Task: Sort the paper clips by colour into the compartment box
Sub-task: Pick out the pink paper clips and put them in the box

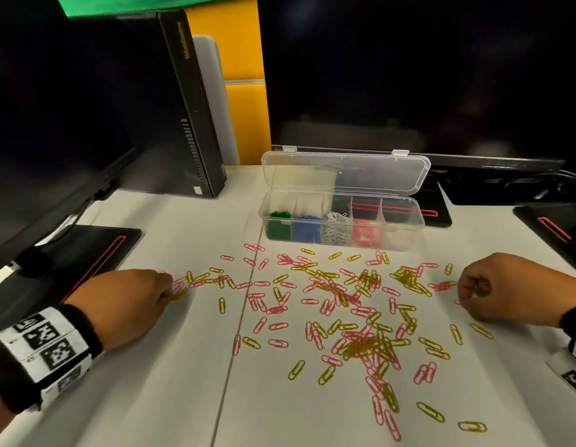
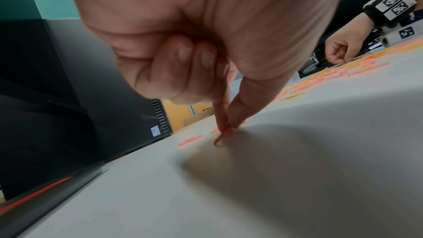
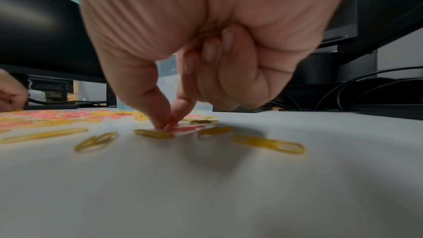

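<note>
Pink and yellow paper clips (image 1: 361, 317) lie scattered over the white table (image 1: 170, 382). Behind them stands the clear compartment box (image 1: 401, 235) with its lid up, holding green (image 1: 279, 225), blue (image 1: 306, 229), white (image 1: 335, 230) and pink clips (image 1: 365, 235) in separate compartments. My left hand (image 1: 172, 293) is at the left end of the spread, where thumb and forefinger (image 2: 225, 128) pinch a pink clip (image 2: 220, 137) against the table. My right hand (image 1: 460, 300) is at the right end, its thumb and forefinger (image 3: 168, 126) pinching a pink clip (image 3: 186, 129) among yellow ones (image 3: 153, 133).
A black computer tower (image 1: 190, 108) stands at the back left and dark monitors rise behind the box. Black monitor bases (image 1: 96, 253) (image 1: 551, 224) flank the work area. Cables (image 3: 366, 82) run along the back right. A seam (image 1: 238, 317) crosses the table.
</note>
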### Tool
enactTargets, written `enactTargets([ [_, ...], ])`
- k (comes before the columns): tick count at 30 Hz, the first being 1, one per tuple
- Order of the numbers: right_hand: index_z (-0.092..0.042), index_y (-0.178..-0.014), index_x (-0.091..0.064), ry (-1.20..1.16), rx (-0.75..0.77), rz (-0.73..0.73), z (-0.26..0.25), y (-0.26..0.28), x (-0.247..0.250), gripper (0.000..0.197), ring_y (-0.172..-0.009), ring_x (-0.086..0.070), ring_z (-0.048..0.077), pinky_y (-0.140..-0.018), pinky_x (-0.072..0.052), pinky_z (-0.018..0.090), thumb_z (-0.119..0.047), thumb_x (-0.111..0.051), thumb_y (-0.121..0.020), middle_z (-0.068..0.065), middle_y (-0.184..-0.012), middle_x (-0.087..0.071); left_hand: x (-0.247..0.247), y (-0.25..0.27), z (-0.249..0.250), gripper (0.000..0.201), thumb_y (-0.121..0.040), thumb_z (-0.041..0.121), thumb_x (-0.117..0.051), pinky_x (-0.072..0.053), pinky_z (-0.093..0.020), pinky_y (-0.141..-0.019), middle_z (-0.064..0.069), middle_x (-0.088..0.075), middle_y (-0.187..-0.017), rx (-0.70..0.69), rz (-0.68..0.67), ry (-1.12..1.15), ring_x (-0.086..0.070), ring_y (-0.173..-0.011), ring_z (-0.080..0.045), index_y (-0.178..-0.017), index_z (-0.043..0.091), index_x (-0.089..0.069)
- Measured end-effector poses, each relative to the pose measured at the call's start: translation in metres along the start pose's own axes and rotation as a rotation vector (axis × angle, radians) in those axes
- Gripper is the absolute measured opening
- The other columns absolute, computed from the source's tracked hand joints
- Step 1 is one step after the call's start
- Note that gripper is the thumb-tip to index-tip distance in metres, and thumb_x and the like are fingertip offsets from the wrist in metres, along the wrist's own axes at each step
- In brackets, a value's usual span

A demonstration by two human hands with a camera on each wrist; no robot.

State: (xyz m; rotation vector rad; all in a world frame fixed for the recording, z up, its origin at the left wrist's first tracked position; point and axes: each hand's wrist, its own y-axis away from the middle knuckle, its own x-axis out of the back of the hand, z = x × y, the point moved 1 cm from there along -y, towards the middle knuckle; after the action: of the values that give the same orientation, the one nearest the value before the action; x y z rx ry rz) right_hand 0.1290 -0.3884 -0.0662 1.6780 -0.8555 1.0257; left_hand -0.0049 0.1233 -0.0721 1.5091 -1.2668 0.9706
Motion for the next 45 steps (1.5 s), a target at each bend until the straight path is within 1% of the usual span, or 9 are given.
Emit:
enactTargets([
  [6, -0.032, -0.076, -0.066, 0.014, 0.025, -0.003, -0.001, 0.001, 0.001, 0.012, -0.079, -0.061, 0.008, -0.066, -0.048, 0.021, -0.028, -0.071, -0.086, -0.014, -0.082, -0.066, 0.002, -0.012, -0.011, 0.024, -0.097, 0.041, -0.043, -0.049, -0.028, -0.063, 0.008, -0.060, -0.073, 0.073, -0.066, 0.159, -0.056, -0.064, -0.009, -0.078, 0.028, -0.050],
  [11, -0.021, -0.079, -0.065, -0.241, 0.091, 0.246, -0.036, 0.006, 0.043, 0.014, -0.066, -0.055, 0.012, -0.060, -0.041, 0.024, -0.018, -0.062, -0.093, -0.005, -0.074, -0.063, 0.039, -0.027, 0.000, 0.038, -0.100, 0.006, -0.044, -0.032, -0.020, -0.044, 0.000, -0.046, -0.055, 0.163, -0.001, 0.968, -0.040, -0.049, -0.014, -0.063, 0.011, -0.051],
  [15, -0.013, -0.085, -0.065, -0.358, 0.131, 0.401, -0.082, -0.028, 0.067, 0.017, -0.068, -0.056, 0.017, -0.059, -0.042, 0.029, -0.022, -0.058, -0.097, 0.002, -0.080, -0.064, 0.085, -0.060, 0.047, 0.036, -0.101, 0.014, -0.044, -0.020, -0.020, -0.042, -0.003, -0.035, -0.057, 0.096, -0.112, 1.410, -0.025, -0.045, -0.014, -0.065, 0.012, -0.050],
  [20, -0.014, -0.085, -0.064, -0.248, 0.126, 0.295, -0.123, -0.084, 0.066, 0.014, -0.080, -0.059, 0.021, -0.067, -0.044, 0.027, -0.020, -0.057, -0.096, 0.005, -0.092, -0.068, 0.118, -0.109, 0.108, 0.023, -0.101, 0.018, -0.055, -0.028, -0.020, -0.041, -0.004, -0.060, -0.069, -0.036, -0.148, 1.413, -0.036, -0.048, -0.010, -0.094, 0.001, -0.069],
  [25, -0.022, -0.127, -0.068, -0.236, 0.177, 0.279, -0.121, -0.086, 0.074, 0.033, -0.113, -0.062, 0.018, -0.096, -0.046, 0.024, -0.020, -0.060, -0.095, -0.002, -0.127, -0.067, 0.126, -0.140, 0.151, 0.018, -0.098, 0.013, -0.060, -0.026, -0.016, -0.037, -0.005, -0.063, -0.066, -0.073, -0.140, 1.446, -0.037, -0.043, -0.008, -0.092, 0.000, -0.070],
  [27, -0.027, -0.124, -0.070, -0.291, 0.186, 0.361, -0.112, -0.078, 0.081, 0.031, -0.112, -0.063, 0.015, -0.101, -0.048, 0.027, -0.021, -0.057, -0.096, -0.005, -0.124, -0.068, 0.129, -0.149, 0.166, 0.019, -0.098, 0.014, -0.060, -0.027, -0.016, -0.038, -0.004, -0.064, -0.066, -0.099, -0.160, 1.424, -0.037, -0.043, -0.008, -0.092, -0.001, -0.071],
  [32, -0.022, -0.085, -0.075, -0.430, 0.237, 0.385, -0.103, -0.053, 0.080, 0.010, -0.065, -0.065, 0.003, -0.067, -0.055, 0.027, -0.019, -0.068, -0.091, -0.008, -0.072, -0.071, 0.137, -0.160, 0.193, 0.019, -0.098, 0.015, -0.061, -0.024, -0.017, -0.040, -0.004, -0.061, -0.066, -0.166, -0.202, 1.459, -0.035, -0.045, -0.008, -0.094, -0.001, -0.071],
  [38, -0.004, -0.089, -0.068, -0.786, 0.198, 0.353, -0.097, -0.061, 0.072, 0.002, -0.055, -0.063, 0.016, -0.059, -0.058, 0.030, -0.005, -0.068, -0.090, 0.007, -0.064, -0.071, 0.143, -0.160, 0.204, 0.017, -0.098, 0.014, -0.061, -0.023, -0.016, -0.039, -0.002, -0.058, -0.064, -0.244, -0.268, 1.514, -0.032, -0.047, -0.007, -0.095, 0.002, -0.072],
  [45, -0.012, -0.080, -0.061, -0.924, 0.193, 0.458, -0.081, -0.067, 0.073, 0.020, -0.053, -0.062, 0.019, -0.057, -0.055, 0.032, 0.008, -0.064, -0.085, 0.009, -0.063, -0.068, 0.155, -0.170, 0.211, 0.016, -0.096, 0.010, -0.061, -0.028, -0.017, -0.039, -0.005, -0.063, -0.069, -0.127, -0.253, 1.449, -0.037, -0.048, -0.008, -0.095, 0.002, -0.074],
])
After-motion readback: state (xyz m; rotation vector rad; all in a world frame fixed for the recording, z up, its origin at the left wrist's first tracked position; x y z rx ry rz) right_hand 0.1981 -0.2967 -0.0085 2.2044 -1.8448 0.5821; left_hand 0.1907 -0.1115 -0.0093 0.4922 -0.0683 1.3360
